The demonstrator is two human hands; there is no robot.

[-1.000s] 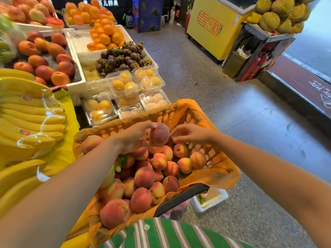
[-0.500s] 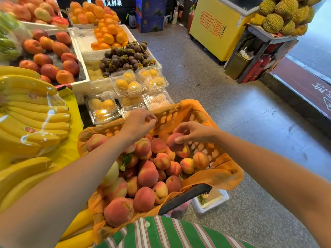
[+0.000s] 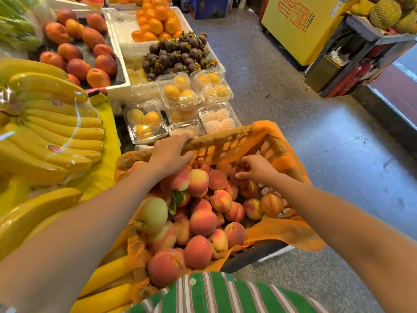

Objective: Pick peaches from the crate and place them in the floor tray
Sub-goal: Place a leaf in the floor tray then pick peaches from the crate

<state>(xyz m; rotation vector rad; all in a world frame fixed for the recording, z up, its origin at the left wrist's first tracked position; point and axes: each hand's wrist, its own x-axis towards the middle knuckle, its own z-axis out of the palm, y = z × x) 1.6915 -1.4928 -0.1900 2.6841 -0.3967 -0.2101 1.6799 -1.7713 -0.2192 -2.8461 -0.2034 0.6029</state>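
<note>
The crate (image 3: pixel 228 137), lined with orange plastic, sits in front of the person and holds a deep pile of peaches (image 3: pixel 203 222). The left hand (image 3: pixel 170 152) lies on the crate's far edge, its fingers bent over the rim and holding no fruit. The right hand (image 3: pixel 257 168) reaches into the far right corner with its fingers curled down round one peach (image 3: pixel 237 175). Much of that fruit is hidden under the hand, so how firm the grip is cannot be told.

The step in hand looks like lifting that peach clear. Peaches bruise easily, so it should be cupped with the whole hand, not pinched by the fingertips. It should also come straight up, so that the neighbours touching it do not roll. The left hand's hold on the rim helps here by keeping the crate from tipping as the weight shifts.

A white tray edge (image 3: pixel 278 253) shows on the floor (image 3: pixel 338 154) under the crate's near right corner, and it is probably the floor tray. The rest of it is hidden, so the person must look before lowering the peach. The fruit should be set down there, not dropped.
</note>
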